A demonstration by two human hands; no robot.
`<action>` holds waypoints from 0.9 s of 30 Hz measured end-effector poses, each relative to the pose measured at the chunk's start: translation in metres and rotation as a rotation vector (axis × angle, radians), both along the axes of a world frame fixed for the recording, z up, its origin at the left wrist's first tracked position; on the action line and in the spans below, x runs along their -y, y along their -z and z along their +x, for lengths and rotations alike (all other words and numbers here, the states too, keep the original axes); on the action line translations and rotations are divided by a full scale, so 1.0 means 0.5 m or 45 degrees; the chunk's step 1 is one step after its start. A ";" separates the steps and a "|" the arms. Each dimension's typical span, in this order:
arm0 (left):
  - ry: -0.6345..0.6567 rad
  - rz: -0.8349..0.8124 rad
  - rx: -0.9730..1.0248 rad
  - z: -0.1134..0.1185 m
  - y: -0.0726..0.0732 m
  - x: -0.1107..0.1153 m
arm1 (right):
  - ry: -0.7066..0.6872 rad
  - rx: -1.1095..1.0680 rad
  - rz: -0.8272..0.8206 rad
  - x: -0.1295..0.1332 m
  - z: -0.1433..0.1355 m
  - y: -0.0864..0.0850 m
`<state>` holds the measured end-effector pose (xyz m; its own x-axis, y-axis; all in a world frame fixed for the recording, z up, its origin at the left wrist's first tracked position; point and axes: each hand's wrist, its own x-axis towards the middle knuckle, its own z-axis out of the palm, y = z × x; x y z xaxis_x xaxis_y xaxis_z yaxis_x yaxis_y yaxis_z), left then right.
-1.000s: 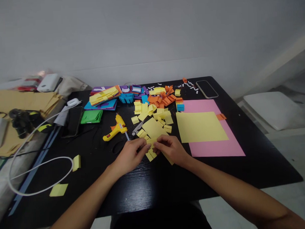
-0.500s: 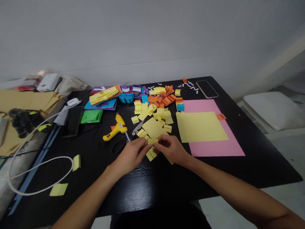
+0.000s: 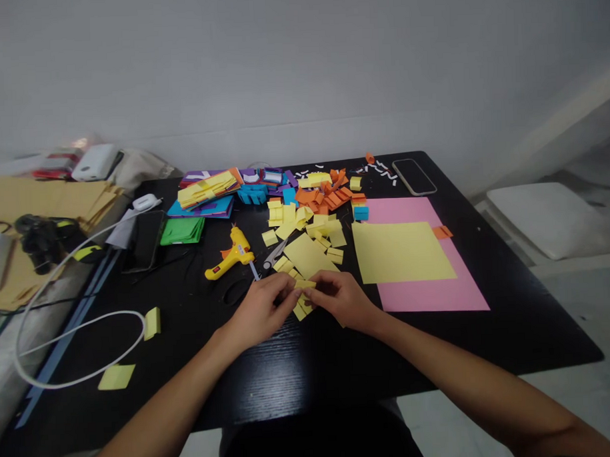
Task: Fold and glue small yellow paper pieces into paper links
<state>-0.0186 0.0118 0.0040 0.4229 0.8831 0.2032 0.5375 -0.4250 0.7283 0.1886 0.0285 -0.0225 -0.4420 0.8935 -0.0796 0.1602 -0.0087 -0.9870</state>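
Below the frame's centre, my left hand (image 3: 262, 303) pinches a small yellow paper strip (image 3: 305, 284), whose other end my right hand (image 3: 345, 300) pinches. I judge it light and easily creased, so best held softly by its ends.

We're in a small craft workspace: glue gun (image 3: 239, 247) and scissors (image 3: 271, 260) on the tabletop (image 3: 270, 383), folded coloured papers (image 3: 325, 200) towards twelve o'clock.
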 end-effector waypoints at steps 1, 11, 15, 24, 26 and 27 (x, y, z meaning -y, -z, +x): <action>-0.004 0.003 0.000 -0.001 0.000 -0.001 | -0.002 -0.018 -0.021 0.000 -0.001 0.000; -0.057 0.050 0.014 -0.003 0.009 -0.001 | -0.013 -0.080 -0.099 0.002 -0.007 -0.011; -0.062 0.066 0.003 -0.003 0.008 -0.001 | -0.013 -0.096 -0.124 0.003 -0.009 -0.013; -0.022 0.031 -0.003 -0.003 0.007 -0.003 | -0.013 -0.084 -0.096 0.005 -0.008 -0.016; -0.017 0.024 -0.002 -0.004 0.006 -0.003 | 0.001 -0.076 -0.099 0.004 -0.007 -0.016; -0.014 0.020 -0.001 -0.004 0.006 -0.003 | 0.006 -0.073 -0.101 0.003 -0.007 -0.015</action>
